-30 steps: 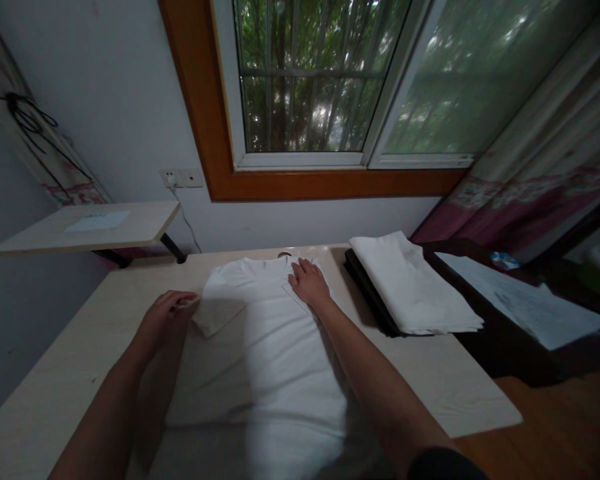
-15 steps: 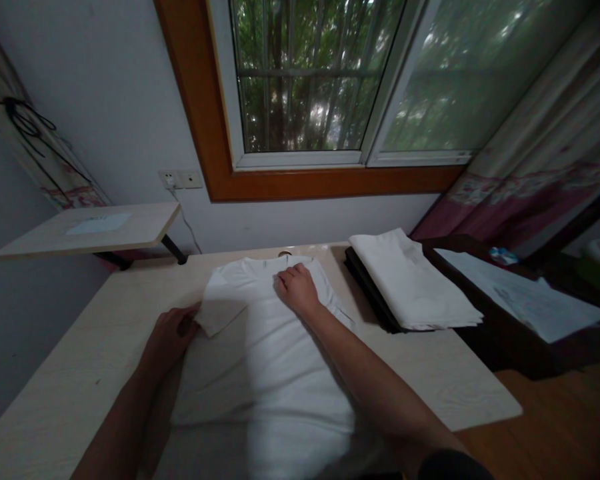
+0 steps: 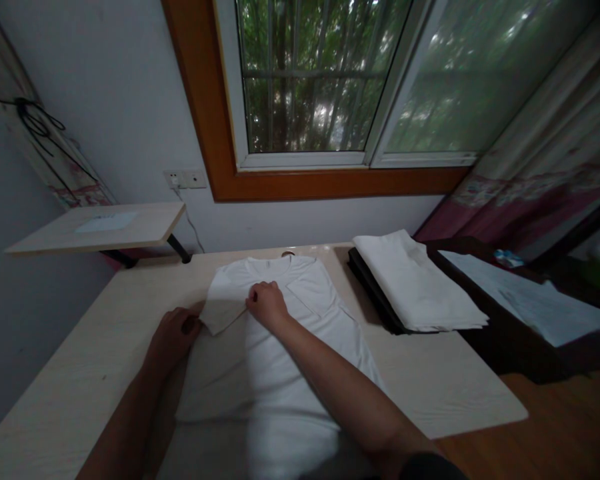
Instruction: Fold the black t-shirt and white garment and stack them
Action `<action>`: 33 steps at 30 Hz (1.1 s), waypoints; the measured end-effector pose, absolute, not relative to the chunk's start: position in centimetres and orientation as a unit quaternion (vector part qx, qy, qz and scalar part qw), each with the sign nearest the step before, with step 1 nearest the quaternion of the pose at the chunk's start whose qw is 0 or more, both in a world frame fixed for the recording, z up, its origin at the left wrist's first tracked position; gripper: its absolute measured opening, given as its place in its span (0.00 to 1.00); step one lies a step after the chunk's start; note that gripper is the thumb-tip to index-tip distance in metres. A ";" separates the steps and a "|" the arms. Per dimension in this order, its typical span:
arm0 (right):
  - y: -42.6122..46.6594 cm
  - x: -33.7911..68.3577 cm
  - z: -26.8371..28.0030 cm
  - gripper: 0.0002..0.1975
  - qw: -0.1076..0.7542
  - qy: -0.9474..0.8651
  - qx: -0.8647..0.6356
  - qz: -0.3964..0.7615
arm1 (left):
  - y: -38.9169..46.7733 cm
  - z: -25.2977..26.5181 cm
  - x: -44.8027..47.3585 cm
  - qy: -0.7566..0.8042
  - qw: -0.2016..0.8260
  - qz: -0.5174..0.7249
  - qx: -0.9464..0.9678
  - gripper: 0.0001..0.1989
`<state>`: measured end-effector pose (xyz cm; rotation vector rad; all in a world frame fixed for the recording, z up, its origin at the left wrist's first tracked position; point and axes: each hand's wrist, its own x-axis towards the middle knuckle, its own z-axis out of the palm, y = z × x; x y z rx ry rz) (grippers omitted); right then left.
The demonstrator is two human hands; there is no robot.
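A white T-shirt [image 3: 280, 380] lies spread on the pale wooden table, its neckline toward the window. Its left sleeve is folded inward over the body, and both sleeves lie within the shirt's outline. My left hand [image 3: 174, 335] is closed in a pinch at the outer corner of that left sleeve. Over the sleeve's inner edge, below the neckline, my right hand [image 3: 267, 304] has its fingers curled onto the fabric. The right fingertips are partly hidden behind the hand. The shirt's lower part runs toward me, with my right forearm across it.
Right of the shirt, folded white cloth [image 3: 420, 283] rests on folded black cloth [image 3: 373, 293]. A raised shelf [image 3: 100, 223] with a paper on it stands at back left. Beyond the table's right edge is a dark surface bearing a white sheet [image 3: 525, 293]. The window [image 3: 325, 73] is behind.
My right hand has moved left and slightly toward me, from near the neckline to the inner edge of the left sleeve. The left hand keeps its pinch at the sleeve corner.
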<state>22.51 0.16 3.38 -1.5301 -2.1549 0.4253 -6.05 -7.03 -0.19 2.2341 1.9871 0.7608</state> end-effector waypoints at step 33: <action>-2.4 20.6 2.4 0.04 0.300 -0.868 -0.369 0.144 | -7.7 0.2 -5.2 0.659 0.033 0.234 0.714 0.11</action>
